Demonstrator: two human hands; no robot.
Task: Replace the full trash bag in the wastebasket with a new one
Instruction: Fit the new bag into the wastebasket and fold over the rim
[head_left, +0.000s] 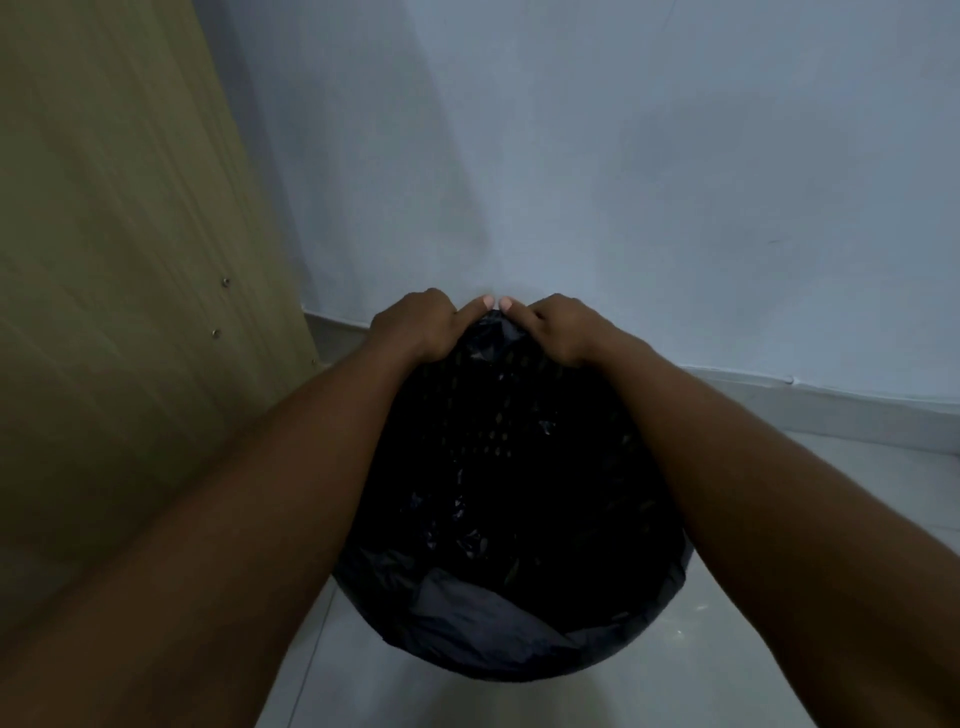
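A round black mesh wastebasket (498, 431) stands on the floor below me, lined with a black trash bag (467, 613) whose plastic folds over the near rim. My left hand (415, 327) and my right hand (561, 330) sit side by side at the far rim, fingers closed on the bag's edge there, thumbs almost touching. Both forearms reach over the basket's sides and hide parts of its rim. The inside is dark, and I cannot tell what the bag holds.
A wooden cabinet panel (119, 249) rises close on the left. A pale blue wall (649, 156) stands right behind the basket, with a light skirting (831, 400) along its base. Pale floor tiles (779, 675) surround the basket.
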